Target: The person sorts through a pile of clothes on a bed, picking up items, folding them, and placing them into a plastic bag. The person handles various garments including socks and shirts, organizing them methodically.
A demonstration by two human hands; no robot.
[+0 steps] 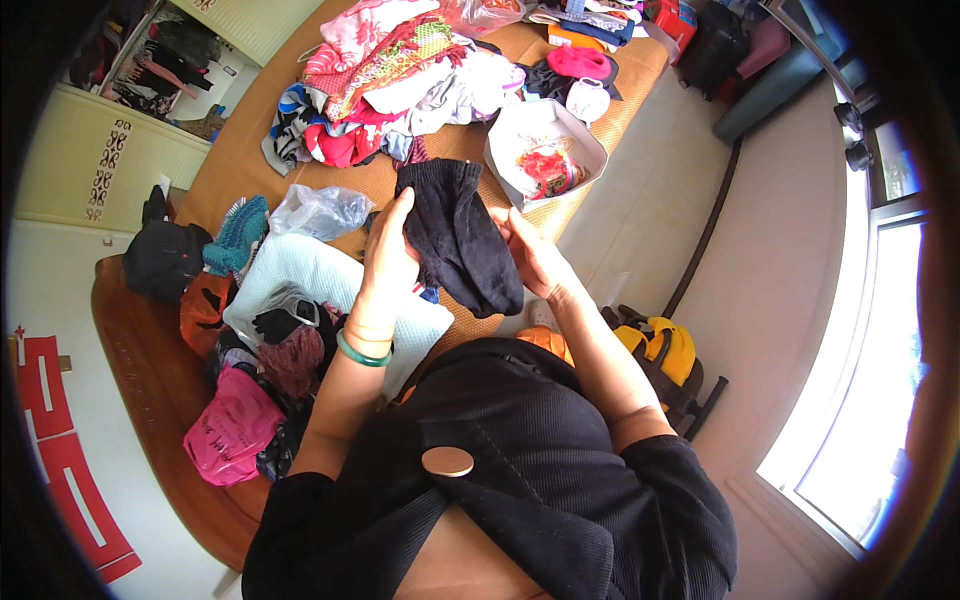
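A black sock-like knit piece [461, 236] hangs between my hands, its ribbed edge at the far end and its rounded end towards my body. My left hand [391, 244] grips its left side, with the thumb lying along the cloth near the ribbed edge. On the other side, my right hand [538, 259] holds the right edge, some fingertips hidden behind the fabric. Beneath the piece lies a woven tan mat [469, 319] on the bed. A crumpled clear plastic bag [322, 210] and a pale blue quilted pillow [315, 259] lie left of my left hand.
A heap of clothes [397, 82] covers the far bed. Beyond my right hand stands a white box [510, 142] with red stringy items inside. Bags and clothes, including a pink bag [234, 427], crowd the brown headboard [150, 360]. A yellow-black bag [667, 349] stands by the wall.
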